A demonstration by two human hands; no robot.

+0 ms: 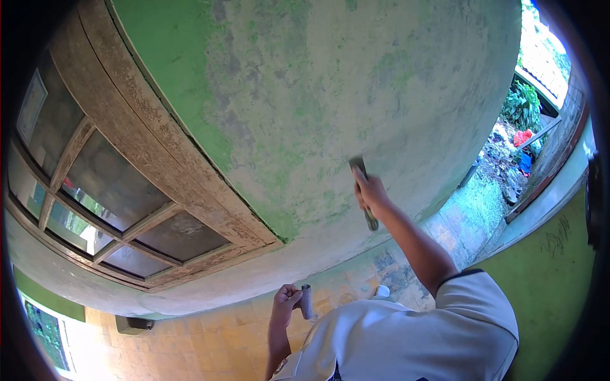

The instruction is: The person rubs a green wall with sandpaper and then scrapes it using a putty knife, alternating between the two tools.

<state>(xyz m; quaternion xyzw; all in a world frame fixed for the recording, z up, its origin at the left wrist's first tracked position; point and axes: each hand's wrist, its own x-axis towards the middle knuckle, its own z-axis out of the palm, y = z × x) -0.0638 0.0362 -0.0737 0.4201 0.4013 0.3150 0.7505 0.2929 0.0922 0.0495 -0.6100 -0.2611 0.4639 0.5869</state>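
Observation:
My right hand (373,192) is raised to the wall (286,120), its fingers wrapped round a long, narrow dark block (358,166) that looks like a sanding block. The block lies against or very close to the wall; the contact is hidden. Pale grey filler patches cover much of the wall's green paint. Lower down and to the left, my left hand (287,298) pinches a short grey-brown roll (306,302), which resembles rolled sandpaper. Its hollow end points up, away from the wall.
A worn wooden window frame (184,171) with glass panes borders the wall on the left. Below stretches a tiled floor (222,340). A small white object (382,291) shows beside my shirt. Plants (522,105) and a debris heap (502,155) are outside at right.

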